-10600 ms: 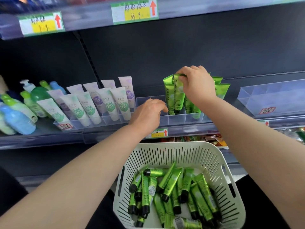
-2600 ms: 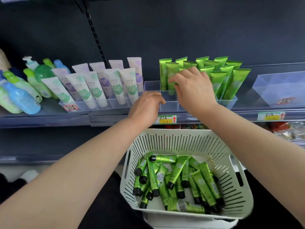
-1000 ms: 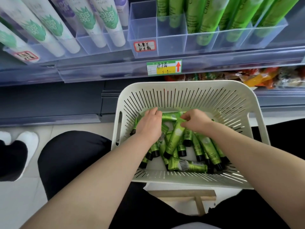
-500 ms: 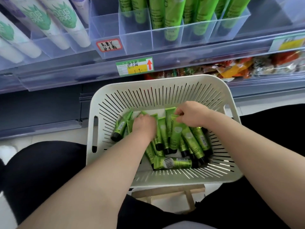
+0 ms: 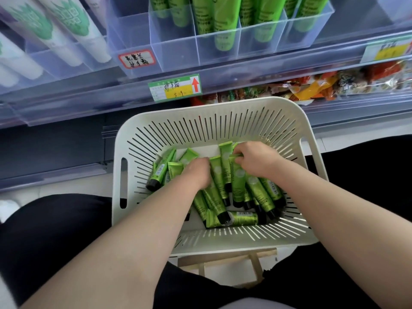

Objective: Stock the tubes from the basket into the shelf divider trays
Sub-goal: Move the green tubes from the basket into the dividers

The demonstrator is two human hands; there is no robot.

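A white slotted basket [image 5: 223,103] sits in front of me with several green tubes [image 5: 239,181] with black caps lying loose in it. Both my hands are down among them. My left hand [image 5: 197,175] is knuckles up, its fingers curled into the pile around tubes. My right hand [image 5: 254,159] grips the crimped ends of a few tubes near the basket's back. Above, the clear divider tray [image 5: 178,52] on the shelf holds several upright green tubes [image 5: 223,25]; its leftmost compartment shows no tube.
White tubes with green prints [image 5: 73,30] fill the tray to the left. A price tag [image 5: 176,88] hangs on the shelf edge, with snack packets [image 5: 312,85] on the shelf below. The basket rests on a wooden stool [image 5: 223,257] between my black-clad knees.
Both hands came down from the shelf tray into the basket. In the last half second they have closed in on the tubes, which now lie more lined up.
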